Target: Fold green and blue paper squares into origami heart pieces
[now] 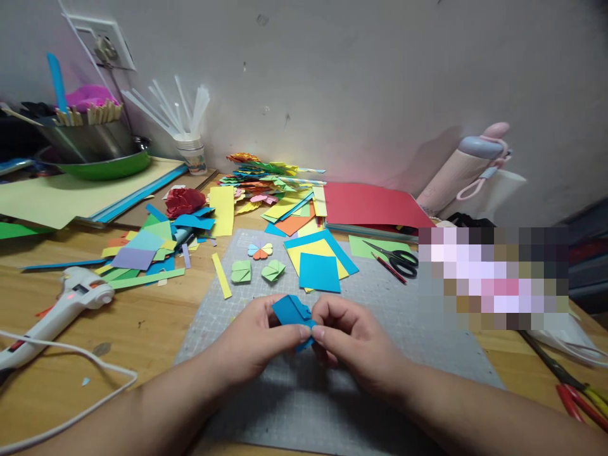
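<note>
A small piece of folded blue paper (pixel 291 311) is held between both hands above the grey cutting mat (pixel 380 392). My left hand (pixel 259 332) grips its left side, the thumb lying across the front. At the right edge, my right hand (pixel 354 332) pinches the paper, its thumb tip close to the left one. The fingers behind the paper are partly hidden. Beyond the hands lie two folded green paper pieces, one squarish (pixel 241 272) and one turned (pixel 273 271). A multicoloured paper flower (pixel 260 251) sits just behind them. Square blue paper (pixel 320 273) rests on yellow and blue sheets.
Black-handled scissors (pixel 399 256) and a dark red pencil (pixel 389 269) lie right of the sheets. On the left are a white glue gun (pixel 61 310) with its cord and piled paper scraps (pixel 137 250). Red card (pixel 370 204) and a bottle (pixel 451 168) stand toward the wall.
</note>
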Available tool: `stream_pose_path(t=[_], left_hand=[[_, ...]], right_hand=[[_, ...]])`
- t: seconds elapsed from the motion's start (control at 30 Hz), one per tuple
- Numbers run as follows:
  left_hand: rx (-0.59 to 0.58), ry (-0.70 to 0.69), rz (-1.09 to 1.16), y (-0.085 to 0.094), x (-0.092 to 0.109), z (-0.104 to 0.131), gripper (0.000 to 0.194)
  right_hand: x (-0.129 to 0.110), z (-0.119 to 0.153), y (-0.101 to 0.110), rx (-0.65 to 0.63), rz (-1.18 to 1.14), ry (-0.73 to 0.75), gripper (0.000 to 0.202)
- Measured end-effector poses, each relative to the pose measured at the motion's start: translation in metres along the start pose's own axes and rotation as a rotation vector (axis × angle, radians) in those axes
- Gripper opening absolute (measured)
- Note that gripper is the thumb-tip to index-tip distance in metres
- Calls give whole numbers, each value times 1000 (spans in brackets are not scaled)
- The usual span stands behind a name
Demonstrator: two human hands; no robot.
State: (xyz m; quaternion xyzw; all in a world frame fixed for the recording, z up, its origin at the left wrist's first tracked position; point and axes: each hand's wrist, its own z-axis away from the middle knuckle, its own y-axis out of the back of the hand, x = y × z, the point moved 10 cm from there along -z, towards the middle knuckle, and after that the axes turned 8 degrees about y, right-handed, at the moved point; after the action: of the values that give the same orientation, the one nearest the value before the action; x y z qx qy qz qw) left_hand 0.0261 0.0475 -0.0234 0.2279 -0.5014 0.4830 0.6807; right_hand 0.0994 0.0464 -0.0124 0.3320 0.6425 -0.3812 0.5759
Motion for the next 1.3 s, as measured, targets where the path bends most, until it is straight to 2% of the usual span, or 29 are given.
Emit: stream_pose_path(t=[0.1,0.3,0.43,0.57,0.7,0.77,0.87,0.97,1.1,1.3], left_hand=[[24,17,-21,1,-2,0,20],[199,-123,-105,19,19,5,10],[279,-137,-94,28,21,7,12],[244,-172,-107,22,20,7,12],[238,-198,-170,20,24,9,9],[268,-230,-276,20,29,13,7],[312,-349,-467,16,43,22,8],[331,-527,-595,8,57,36,8],[370,-655,-709,1,63,47,9],[495,-624,-765,0,54,50,12]], right_hand=[[-5,-2,6,47,108,23,14],[-4,-3,12,73,245,-3,14],[-4,-1,19,153,243,36,11],[-5,0,17,141,229,69,13],[-22,2,21,188,397,210,10],[-27,4,22,193,455,243,8],[-37,5,20,182,515,318,6],[-53,9,13,163,581,465,5],[-70,18,0,108,646,641,9],[-64,21,-6,110,685,585,10]])
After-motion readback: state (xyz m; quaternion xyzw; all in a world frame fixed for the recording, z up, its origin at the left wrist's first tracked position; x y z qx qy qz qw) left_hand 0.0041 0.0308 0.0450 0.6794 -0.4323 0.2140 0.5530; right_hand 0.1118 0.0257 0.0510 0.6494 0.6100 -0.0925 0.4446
